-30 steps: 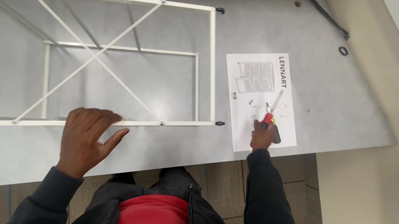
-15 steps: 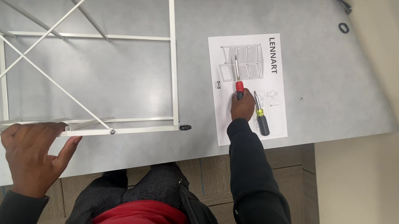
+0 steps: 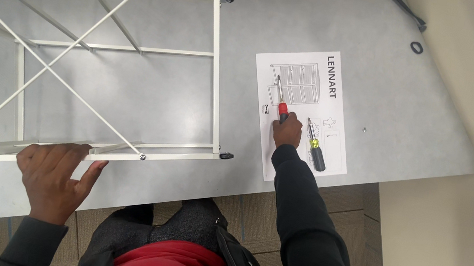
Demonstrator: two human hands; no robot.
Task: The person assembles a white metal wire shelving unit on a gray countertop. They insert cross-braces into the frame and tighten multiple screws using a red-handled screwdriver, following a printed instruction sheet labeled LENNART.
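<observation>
A white metal frame [image 3: 214,77] with crossed braces lies flat on the grey table [image 3: 422,114]. My left hand [image 3: 51,175] rests on the frame's near rail, fingers spread over it. To the right, my right hand [image 3: 286,131] grips a red-handled screwdriver [image 3: 281,98] over a white instruction sheet [image 3: 331,114]. A second screwdriver [image 3: 314,145], yellow and black, lies on the sheet just right of that hand.
A black cable [image 3: 403,3] and a small black ring [image 3: 416,47] lie at the table's far right corner. A tiny screw [image 3: 364,129] sits right of the sheet. Wood-look floor [image 3: 329,201] shows under the table's near edge; a pale wall surface [image 3: 462,257] fills the right side.
The view has shifted slightly. My right hand has drawn the red screwdriver a little nearer on the sheet. My left hand stays on the frame's near rail.
</observation>
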